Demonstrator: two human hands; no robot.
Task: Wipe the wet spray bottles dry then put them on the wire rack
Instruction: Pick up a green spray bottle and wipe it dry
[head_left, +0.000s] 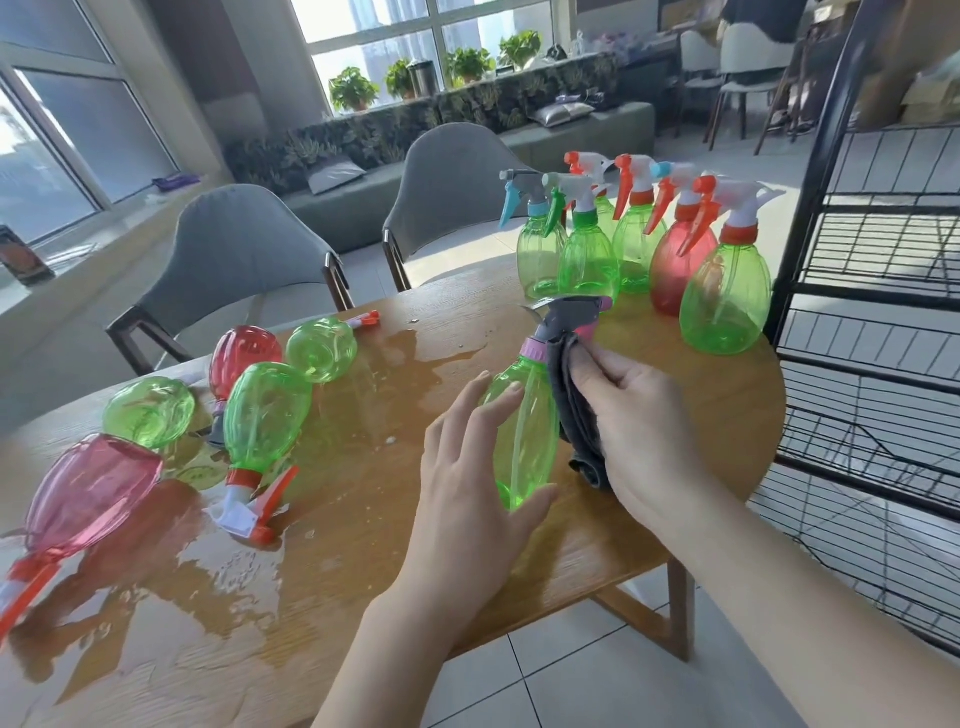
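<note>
A green spray bottle (522, 431) with a grey head and pink collar is tilted above the wooden table (363, 561). My left hand (467, 488) grips its body from the left. My right hand (644, 415) presses a dark grey cloth (579, 415) against the bottle's right side and neck. Several wet bottles lie on their sides at the left, among them a green one (265, 415) and a pink one (91, 493). Several bottles stand upright at the table's far right, the nearest a green one (727, 296). The black wire rack (878, 291) stands at the right.
Water pools (249, 566) across the table's left and middle. Two grey chairs (244, 260) stand behind the table. A long bench with cushions and potted plants (353, 91) runs under the windows. More chairs stand far right.
</note>
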